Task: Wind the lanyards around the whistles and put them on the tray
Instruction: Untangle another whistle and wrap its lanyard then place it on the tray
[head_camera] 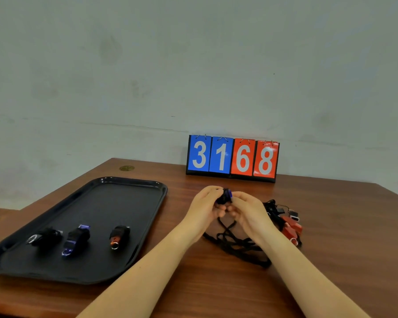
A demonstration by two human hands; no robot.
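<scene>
- while both hands meet above the middle of the wooden table [331, 226], the left hand [205, 207] and the right hand [246, 210] hold a blue whistle [225, 195] between them, with fingers of each curled round it.
- black cord is already wrapped over part of that whistle; how many turns cannot be told.
- its loose lanyard [237, 244] hangs down from between the hands and lies in tangled loops on the table, under and between the two wrists.
- just right of the right hand sits a heap of unwound whistles [285, 221], red and black ones with their cords mixed together, touching one another.
- on the left of the table lies a black tray [129, 203], well apart from the hands.
- three wound whistles rest in a row near the tray's front edge: a black wound whistle [45, 236] on the left, a blue wound whistle [76, 239] in the middle, and an orange wound whistle [119, 236] on the right, each apart from its neighbour.
- against the wall [193, 65] at the back of the table stands a flip scoreboard [232, 157] showing 3 and 1 on blue cards, 6 and 8 on red cards.
</scene>
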